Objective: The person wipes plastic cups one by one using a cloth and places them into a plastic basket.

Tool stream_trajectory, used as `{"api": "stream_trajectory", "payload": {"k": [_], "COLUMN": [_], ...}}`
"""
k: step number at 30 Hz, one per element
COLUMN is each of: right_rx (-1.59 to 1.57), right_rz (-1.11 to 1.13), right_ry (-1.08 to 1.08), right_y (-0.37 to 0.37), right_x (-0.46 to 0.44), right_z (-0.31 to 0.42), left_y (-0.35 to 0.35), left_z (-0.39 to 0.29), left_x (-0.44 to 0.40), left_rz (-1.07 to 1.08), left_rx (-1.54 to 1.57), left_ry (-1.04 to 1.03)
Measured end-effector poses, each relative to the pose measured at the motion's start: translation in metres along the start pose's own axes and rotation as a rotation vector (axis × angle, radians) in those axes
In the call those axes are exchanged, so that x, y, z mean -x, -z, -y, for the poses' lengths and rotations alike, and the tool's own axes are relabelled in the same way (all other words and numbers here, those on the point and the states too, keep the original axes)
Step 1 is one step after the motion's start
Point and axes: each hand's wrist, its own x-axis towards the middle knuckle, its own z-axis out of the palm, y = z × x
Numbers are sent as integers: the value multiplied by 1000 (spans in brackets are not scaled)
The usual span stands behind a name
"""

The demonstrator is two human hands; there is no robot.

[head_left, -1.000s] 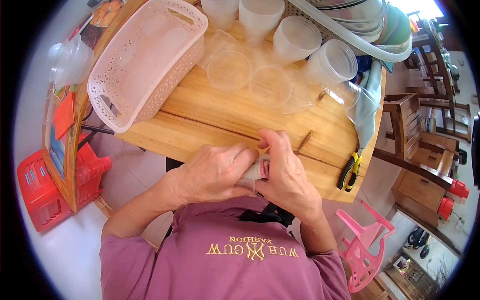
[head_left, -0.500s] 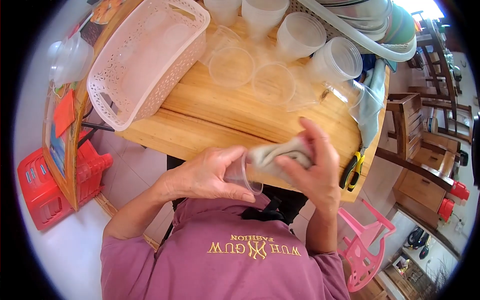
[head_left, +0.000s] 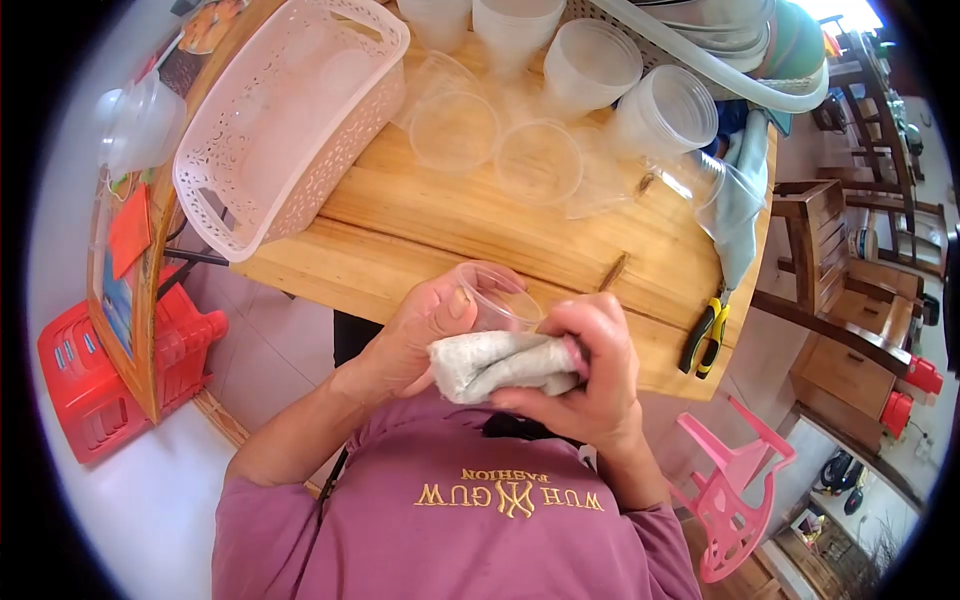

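Observation:
Over the table's near edge, my left hand [head_left: 415, 325] is closed around a clear plastic cup [head_left: 497, 297], which is tilted with its rim facing up and away. My right hand [head_left: 598, 370] grips a folded whitish cloth [head_left: 505, 366] and holds it against or just in front of the cup's near side; whether they touch, I cannot tell. Farther back on the wood lie clear plastic cups or lids, among them one round piece [head_left: 454, 132] and another beside it [head_left: 539, 162].
A pink basket [head_left: 285, 215] stands at the table's left. Stacked clear containers [head_left: 592, 65] line the back, before a white rack [head_left: 690, 65] with bowls. Yellow-black pliers [head_left: 707, 335] and a light blue cloth [head_left: 742, 205] lie at the right edge. A pink plastic chair [head_left: 735, 490] is beyond.
The cup has turned so its rim faces away from my body instead of rightward. My right hand has brought the cloth left and down, in front of the cup.

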Motion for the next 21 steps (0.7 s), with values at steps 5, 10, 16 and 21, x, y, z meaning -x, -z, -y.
{"api": "stream_trajectory", "payload": {"k": [5,10,16,21], "right_rx": [50,194,186,-159], "right_rz": [-74,-8,-210,-353], "right_ry": [-128,-272,-383,-355], "right_y": [13,21,46,42], "right_x": [16,22,28,16], "right_z": [-17,-22,-25,-6], "left_y": [6,12,10,8], "left_z": [-7,-12,-21,-7], "left_x": [10,10,14,6], "left_rz": [76,240,269,257], "left_rx": [81,175,-5,-386], "left_ry": [32,-10,-87,-93]}}
